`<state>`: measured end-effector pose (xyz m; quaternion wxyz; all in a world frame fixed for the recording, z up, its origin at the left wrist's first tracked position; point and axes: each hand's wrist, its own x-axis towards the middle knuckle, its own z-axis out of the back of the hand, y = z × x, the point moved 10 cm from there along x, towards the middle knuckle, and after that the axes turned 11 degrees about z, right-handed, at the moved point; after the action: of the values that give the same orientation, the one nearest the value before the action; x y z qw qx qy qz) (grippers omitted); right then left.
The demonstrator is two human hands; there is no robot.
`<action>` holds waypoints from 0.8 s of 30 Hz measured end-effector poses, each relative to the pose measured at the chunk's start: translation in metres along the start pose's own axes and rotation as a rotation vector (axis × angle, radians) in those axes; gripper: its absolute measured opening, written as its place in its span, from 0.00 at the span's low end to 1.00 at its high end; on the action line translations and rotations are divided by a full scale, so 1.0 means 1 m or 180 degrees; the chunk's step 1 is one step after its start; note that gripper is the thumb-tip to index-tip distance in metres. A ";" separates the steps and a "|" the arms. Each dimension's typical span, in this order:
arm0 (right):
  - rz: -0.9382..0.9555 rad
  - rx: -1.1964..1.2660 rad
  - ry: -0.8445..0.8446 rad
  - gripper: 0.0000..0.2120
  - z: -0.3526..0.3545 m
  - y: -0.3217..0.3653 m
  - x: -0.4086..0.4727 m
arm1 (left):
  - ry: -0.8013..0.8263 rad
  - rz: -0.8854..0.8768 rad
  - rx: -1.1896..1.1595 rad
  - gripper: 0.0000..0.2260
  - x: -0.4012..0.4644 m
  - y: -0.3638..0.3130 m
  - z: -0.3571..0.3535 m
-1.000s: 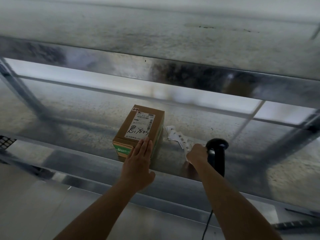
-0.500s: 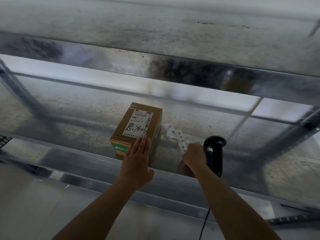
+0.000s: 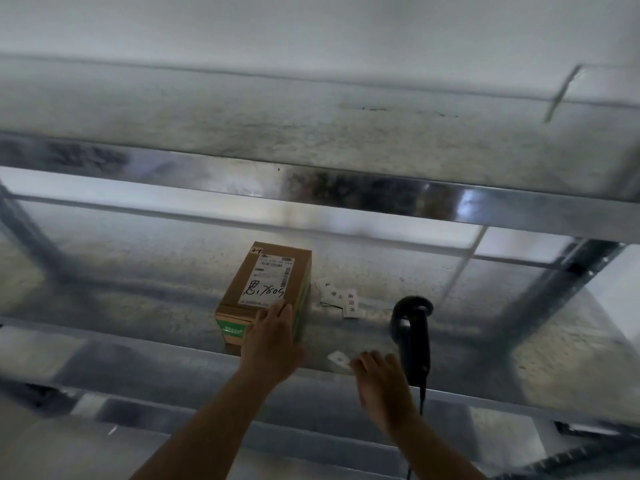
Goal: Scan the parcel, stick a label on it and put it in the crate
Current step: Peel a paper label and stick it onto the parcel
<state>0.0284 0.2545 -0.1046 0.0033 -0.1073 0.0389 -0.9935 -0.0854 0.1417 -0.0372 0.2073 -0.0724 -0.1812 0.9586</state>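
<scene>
Cardboard parcel on metal shelf, near its front edge, middle. White shipping label on top: handwritten "7805", printed barcodes, smaller print illegible; green-printed tape on front face. Left hand, flat and open, rests on parcel's near top corner. Right hand pinches a small white sticker. Black scanner lies just right. Strip of stickers beside parcel.

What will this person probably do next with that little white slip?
Probably carry the small label at the right hand fingertips over to the parcel and press it on, since the left hand rests on the box.
</scene>
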 end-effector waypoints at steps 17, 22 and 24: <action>0.0563 -0.0211 -0.1973 0.14 0.222 0.024 0.066 | 0.0810 0.0570 -0.3504 0.08 -0.004 -0.009 0.095; 0.0522 -0.0228 -0.1905 0.18 0.228 0.046 0.071 | 0.0919 0.0350 -0.3599 0.03 -0.018 0.001 0.119; -0.0048 0.0312 -0.1945 0.19 0.231 0.039 0.071 | 0.0833 0.0377 -0.3696 0.03 -0.021 0.014 0.128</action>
<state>0.0082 0.1972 0.1322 0.0127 -0.4011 -0.0127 -0.9158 -0.0991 0.0804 0.0772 0.1008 -0.3014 -0.6441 0.6958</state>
